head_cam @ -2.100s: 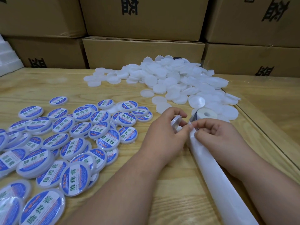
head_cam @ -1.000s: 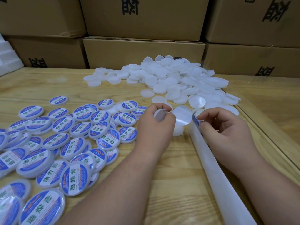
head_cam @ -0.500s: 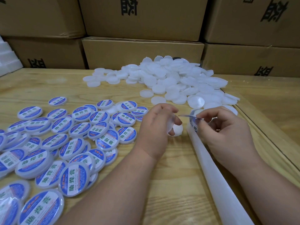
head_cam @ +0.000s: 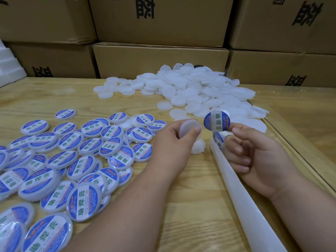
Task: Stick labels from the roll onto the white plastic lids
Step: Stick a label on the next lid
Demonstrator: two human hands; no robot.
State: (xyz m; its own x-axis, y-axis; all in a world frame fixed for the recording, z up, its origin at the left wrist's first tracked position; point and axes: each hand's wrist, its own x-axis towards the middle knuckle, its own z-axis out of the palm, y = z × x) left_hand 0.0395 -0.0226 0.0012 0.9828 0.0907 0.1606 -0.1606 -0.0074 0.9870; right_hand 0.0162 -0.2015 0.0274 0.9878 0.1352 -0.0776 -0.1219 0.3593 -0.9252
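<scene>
My left hand (head_cam: 174,142) grips a plain white lid (head_cam: 189,127) at mid table, its flat face turned up and to the right. My right hand (head_cam: 254,153) pinches a round blue and white label (head_cam: 216,121) by its lower edge, holding it upright just right of the lid without touching it. The label roll (head_cam: 219,138) sits under my right hand, mostly hidden, and its white backing strip (head_cam: 241,197) trails toward me. Another white lid (head_cam: 199,148) lies on the table below my left hand.
A heap of unlabelled white lids (head_cam: 190,88) lies at the back centre and right. Several labelled lids (head_cam: 87,160) cover the left of the wooden table (head_cam: 190,206). Cardboard boxes (head_cam: 160,59) are stacked behind. A table seam (head_cam: 298,151) runs along the right.
My right hand has peeled a label off the roll and lifted it upright. My left hand has raised the white lid and turned its face toward the label.
</scene>
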